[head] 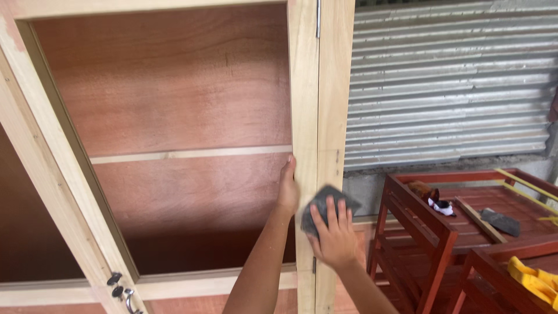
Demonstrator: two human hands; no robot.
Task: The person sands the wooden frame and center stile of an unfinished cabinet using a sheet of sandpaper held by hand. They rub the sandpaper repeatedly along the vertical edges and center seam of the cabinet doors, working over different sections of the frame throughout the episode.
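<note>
**Operator:** As I look down from the head camera, the nearest thing is my right hand (pixel 332 237). It lies flat, fingers spread, and presses a dark grey sanding sheet (pixel 325 204) against the pale wooden upright (pixel 317 116) of the cabinet. The sheet sits on the front face of the post, about at the level of the inner shelf strip.

**Observer:** And the other hand?

**Operator:** My left hand (pixel 287 189) is just beside it, on the inner edge of the same upright. The fingers curl around this edge and grip it; it holds no tool. The two hands are near each other but not touching.

**Observer:** Which step is this, in your opinion?

**Operator:** I judge it is the rubbing of the post, somewhere in the middle of its height. The next move needs firm, even pressure along the grain, and the left hand must keep the frame steady so the sheet does not slip off the narrow face.

**Observer:** What is behind?

**Operator:** Inside the cabinet I see the reddish plywood back panel (pixel 168 87). At lower left hangs a small metal latch (pixel 123 291) on the open door frame. Farther right stands a red-brown wooden rack (pixel 418 232) with a yellow object (pixel 532 279) near it, and behind is a corrugated metal wall (pixel 450 81).
</note>
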